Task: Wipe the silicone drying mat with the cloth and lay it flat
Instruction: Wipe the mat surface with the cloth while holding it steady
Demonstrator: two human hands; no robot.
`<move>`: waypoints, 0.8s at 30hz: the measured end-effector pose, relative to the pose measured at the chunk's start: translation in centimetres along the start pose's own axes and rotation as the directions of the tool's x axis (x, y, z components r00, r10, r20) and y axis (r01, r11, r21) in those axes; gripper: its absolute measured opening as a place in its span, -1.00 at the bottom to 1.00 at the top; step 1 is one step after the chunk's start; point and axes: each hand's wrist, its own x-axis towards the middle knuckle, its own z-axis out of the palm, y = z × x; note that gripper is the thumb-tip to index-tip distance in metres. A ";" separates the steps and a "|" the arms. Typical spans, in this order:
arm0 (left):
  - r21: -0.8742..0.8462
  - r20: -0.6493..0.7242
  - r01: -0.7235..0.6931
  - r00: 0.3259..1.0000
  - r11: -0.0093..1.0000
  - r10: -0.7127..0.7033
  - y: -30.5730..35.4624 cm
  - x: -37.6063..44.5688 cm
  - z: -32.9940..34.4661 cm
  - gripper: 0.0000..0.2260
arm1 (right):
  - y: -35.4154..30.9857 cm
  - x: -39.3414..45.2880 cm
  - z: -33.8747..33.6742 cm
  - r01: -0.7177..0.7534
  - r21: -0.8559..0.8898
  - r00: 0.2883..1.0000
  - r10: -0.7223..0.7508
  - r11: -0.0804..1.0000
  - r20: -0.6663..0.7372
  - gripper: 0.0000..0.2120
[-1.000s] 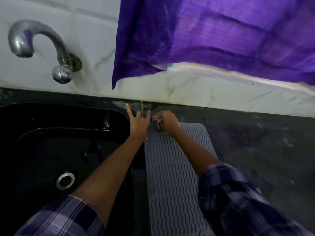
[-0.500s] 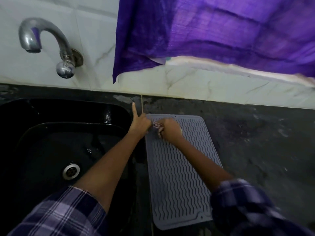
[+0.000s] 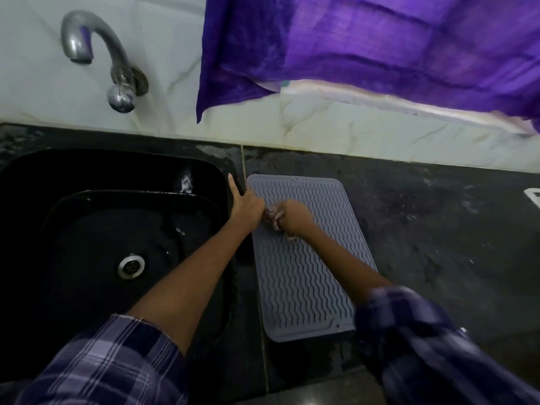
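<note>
Wiping step in hand. Silicone drying mat [image 3: 304,267] lies flat on the counter [image 3: 438,244], right of the sink [image 3: 87,229]. My right hand [image 3: 295,219] clamps the bunched cloth [image 3: 274,219] on its far-left part; my left hand [image 3: 247,207] steadies the mat's left edge, index finger extended. Next, I judge: strokes toward the near end.

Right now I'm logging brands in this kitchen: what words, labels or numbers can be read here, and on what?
None can be read.
Silicone drying mat: only a wavy ridge pattern, no lettering visible.
Tap: no marking visible.
White object at the counter's right edge: cut off, nothing legible.
</note>
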 end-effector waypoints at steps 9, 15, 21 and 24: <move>0.022 0.086 -0.055 0.995 0.998 0.053 0.3 -2.3 0.6 -0.79 | 4.5 -14.0 7.1 0.259 -0.082 0.963 -0.251 0.962 0.099 -0.75; -0.030 0.047 0.081 0.996 0.996 -0.080 1.9 -5.4 1.4 -0.89 | 1.0 -5.5 3.3 0.175 -0.193 0.983 -0.183 0.965 -0.025 -0.75; 0.028 0.115 0.103 0.988 0.994 -0.106 2.5 -4.6 0.2 -0.83 | 3.7 -16.6 8.8 0.224 -0.109 0.959 -0.239 0.969 -0.155 -0.78; 0.006 0.236 0.139 0.962 0.990 -0.136 2.7 -5.0 -0.7 -0.69 | 5.0 -20.0 8.1 0.373 -0.090 0.924 -0.362 0.923 0.118 -0.73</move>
